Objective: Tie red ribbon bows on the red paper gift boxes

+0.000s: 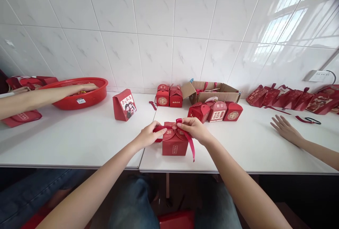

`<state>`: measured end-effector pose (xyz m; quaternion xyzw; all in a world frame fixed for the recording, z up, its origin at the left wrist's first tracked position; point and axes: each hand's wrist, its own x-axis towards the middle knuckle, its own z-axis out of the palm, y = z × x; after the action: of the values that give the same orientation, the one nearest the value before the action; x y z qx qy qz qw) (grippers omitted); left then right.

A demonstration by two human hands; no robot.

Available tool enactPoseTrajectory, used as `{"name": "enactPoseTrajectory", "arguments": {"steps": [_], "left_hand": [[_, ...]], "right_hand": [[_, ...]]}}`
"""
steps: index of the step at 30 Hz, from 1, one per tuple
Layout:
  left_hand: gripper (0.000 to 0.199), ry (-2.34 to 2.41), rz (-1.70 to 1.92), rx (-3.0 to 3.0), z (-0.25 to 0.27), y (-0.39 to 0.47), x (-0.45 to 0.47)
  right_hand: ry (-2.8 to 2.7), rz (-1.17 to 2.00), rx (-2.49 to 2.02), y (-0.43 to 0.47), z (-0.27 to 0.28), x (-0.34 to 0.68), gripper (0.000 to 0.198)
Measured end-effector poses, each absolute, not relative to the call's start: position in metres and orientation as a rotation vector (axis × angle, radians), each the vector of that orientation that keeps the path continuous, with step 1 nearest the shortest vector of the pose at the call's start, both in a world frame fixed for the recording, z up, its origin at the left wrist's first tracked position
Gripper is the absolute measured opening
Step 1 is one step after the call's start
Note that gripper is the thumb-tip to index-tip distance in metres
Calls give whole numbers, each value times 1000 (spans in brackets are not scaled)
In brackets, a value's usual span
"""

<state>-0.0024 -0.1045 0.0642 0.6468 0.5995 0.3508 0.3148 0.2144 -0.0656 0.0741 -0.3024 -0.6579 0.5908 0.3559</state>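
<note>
Fingers, head view: left hand (148, 134) closed on the ribbon (191, 145) at the box's (175, 148) nine o'clock side; right hand (197, 129) pinches it at the top, a tail hanging toward four o'clock.
Box: red, upright near the table's front edge, between both hands; contents hidden. Directions below run from it.
Basket: red (92, 101), ten o'clock; a co-worker's hand (79, 88) reaches in, contents mostly hidden.
Carton: brown (229, 97), one o'clock, open, with red pieces inside.
Finished-shape boxes: pair (169, 96) at twelve, trio (217, 112) at two, single (124, 105) at ten, row (283, 96) past two.
Table: white (254, 151), with a seam; another person's spread hand (287, 130) rests at three.
Wall: white tiles (156, 56), window reflection upper right; socket (316, 76) toward two.
</note>
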Motion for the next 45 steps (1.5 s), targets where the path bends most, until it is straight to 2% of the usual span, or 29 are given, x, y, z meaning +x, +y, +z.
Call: {"name": "enactPoseTrajectory", "arguments": {"steps": [4,9,14,21,26,32,36,40,45], "left_hand": [[42,1526,800,1761,76,-105,-1],[30,1414,926,1943,109,-105,4],[19,1306,874,2129,130,-101,26],[23,1382,898,2034,129,-74,41],[21,1871,1378,2014,110,-80,32],[22,1664,1157,2079,94,-102,29],[22,1434,1167,1913,95,-98,29],[24,1371,1208,1781,95,-96,27],[29,1335,1086,1697,95,-98,28]], "right_hand": [[-1702,1522,-916,-67,79,210,27],[-1768,1269,-1106,-69,83,200,11],[-1998,973,-1040,-72,85,195,20],[-1892,1193,-999,-74,86,198,35],[-1802,1218,-1070,-73,84,195,34],[-1811,1180,-1018,-72,78,196,40],[-1712,1213,-934,-74,73,195,31],[-1590,1254,-895,-75,68,194,41],[-1671,1218,-833,-72,63,195,38]]}}
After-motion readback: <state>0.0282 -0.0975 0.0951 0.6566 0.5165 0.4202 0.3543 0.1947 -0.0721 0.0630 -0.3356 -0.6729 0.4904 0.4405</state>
